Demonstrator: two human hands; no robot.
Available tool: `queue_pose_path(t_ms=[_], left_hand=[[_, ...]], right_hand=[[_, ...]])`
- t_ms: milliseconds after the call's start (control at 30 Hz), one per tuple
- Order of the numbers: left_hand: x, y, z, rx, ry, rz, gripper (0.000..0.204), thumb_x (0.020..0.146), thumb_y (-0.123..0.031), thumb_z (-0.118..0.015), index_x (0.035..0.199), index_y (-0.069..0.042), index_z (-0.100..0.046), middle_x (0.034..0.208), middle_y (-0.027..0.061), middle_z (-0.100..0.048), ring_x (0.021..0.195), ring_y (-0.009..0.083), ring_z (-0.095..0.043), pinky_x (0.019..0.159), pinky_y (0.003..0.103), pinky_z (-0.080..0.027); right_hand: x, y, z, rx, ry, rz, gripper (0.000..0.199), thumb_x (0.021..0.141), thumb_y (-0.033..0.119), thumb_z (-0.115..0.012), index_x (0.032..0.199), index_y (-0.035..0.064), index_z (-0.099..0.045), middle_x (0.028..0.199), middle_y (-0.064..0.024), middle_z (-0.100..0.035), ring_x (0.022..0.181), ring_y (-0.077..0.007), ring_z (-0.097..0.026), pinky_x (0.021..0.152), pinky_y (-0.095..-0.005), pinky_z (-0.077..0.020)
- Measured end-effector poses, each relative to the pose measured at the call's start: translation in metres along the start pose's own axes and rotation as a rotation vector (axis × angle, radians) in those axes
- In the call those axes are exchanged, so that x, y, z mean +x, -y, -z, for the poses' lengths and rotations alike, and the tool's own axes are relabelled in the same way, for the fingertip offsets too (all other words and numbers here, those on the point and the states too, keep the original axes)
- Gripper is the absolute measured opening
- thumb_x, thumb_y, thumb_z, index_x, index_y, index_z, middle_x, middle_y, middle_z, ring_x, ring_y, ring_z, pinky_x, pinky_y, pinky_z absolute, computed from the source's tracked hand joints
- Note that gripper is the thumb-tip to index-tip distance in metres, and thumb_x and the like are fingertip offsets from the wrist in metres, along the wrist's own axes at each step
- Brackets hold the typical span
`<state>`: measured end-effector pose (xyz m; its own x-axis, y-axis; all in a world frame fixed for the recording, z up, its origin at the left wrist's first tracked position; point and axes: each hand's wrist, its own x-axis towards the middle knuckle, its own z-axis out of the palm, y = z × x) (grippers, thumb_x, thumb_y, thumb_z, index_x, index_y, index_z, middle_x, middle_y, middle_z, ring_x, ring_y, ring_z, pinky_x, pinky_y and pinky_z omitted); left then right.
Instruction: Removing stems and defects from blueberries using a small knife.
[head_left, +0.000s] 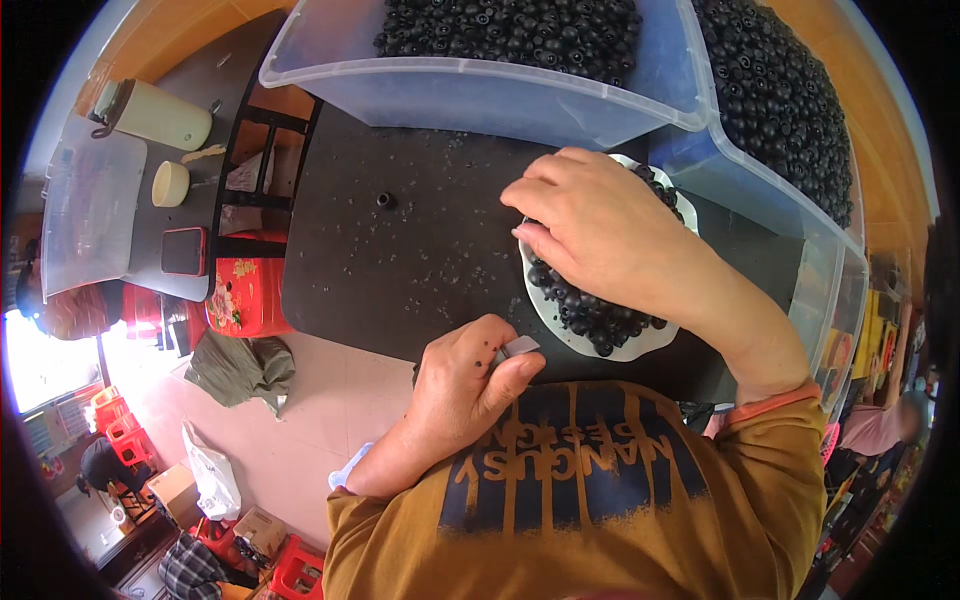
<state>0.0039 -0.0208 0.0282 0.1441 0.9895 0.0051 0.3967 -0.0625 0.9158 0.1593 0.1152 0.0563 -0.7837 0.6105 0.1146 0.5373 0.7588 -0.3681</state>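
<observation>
While my left hand (pixel 465 385) pinches a small grey flat piece (pixel 520 346) between thumb and fingers, my right hand (pixel 600 235) lies curled, fingers together, on the small round black beads (pixel 590 312) heaped in a white dish (pixel 640 348). Beyond my right grip, two clear tubs (pixel 480 95) hold more beads on the dark worktop (pixel 400 260).

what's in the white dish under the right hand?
Small black round parts fill the white dish. The right hand covers its upper middle, so what its fingers hold is hidden.

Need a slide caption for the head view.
Right hand over white dish of small black round parts; left hand pinches small grey piece.
</observation>
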Motion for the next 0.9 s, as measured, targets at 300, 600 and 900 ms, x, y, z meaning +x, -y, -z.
queue_pose_path(t_ms=[300, 600, 900], left_hand=[[0.001, 0.004, -0.001, -0.019, 0.023, 0.099, 0.034, 0.085, -0.033, -0.059, 0.078, -0.001, -0.052, 0.062, 0.0119, -0.051, 0.052, 0.0276, -0.051, 0.048, 0.033, -0.041], [0.002, 0.004, -0.002, -0.003, 0.044, 0.153, 0.031, 0.085, -0.03, -0.06, 0.078, -0.001, -0.052, 0.062, 0.0125, -0.051, 0.052, 0.027, -0.05, 0.047, 0.033, -0.04], [0.003, 0.006, -0.001, -0.013, 0.042, 0.136, 0.032, 0.085, -0.03, -0.06, 0.078, -0.001, -0.051, 0.06, 0.0113, -0.051, 0.049, 0.0258, -0.051, 0.046, 0.032, -0.04]], right_hand=[[0.007, -0.014, -0.007, 0.026, 0.161, -0.027, 0.013, 0.077, 0.01, -0.06, 0.084, 0.0, -0.062, 0.085, -0.0103, -0.059, 0.088, -0.0275, -0.054, 0.078, -0.0377, -0.0435], [0.005, -0.024, -0.014, 0.099, 0.016, -0.035, 0.015, 0.078, 0.013, -0.059, 0.082, -0.0013, -0.061, 0.089, -0.0114, -0.058, 0.089, -0.0289, -0.053, 0.08, -0.0378, -0.0429], [0.007, -0.032, -0.011, 0.193, 0.085, 0.053, 0.016, 0.078, 0.015, -0.061, 0.078, -0.0001, -0.058, 0.084, -0.0095, -0.057, 0.085, -0.0269, -0.053, 0.076, -0.0371, -0.0424]])
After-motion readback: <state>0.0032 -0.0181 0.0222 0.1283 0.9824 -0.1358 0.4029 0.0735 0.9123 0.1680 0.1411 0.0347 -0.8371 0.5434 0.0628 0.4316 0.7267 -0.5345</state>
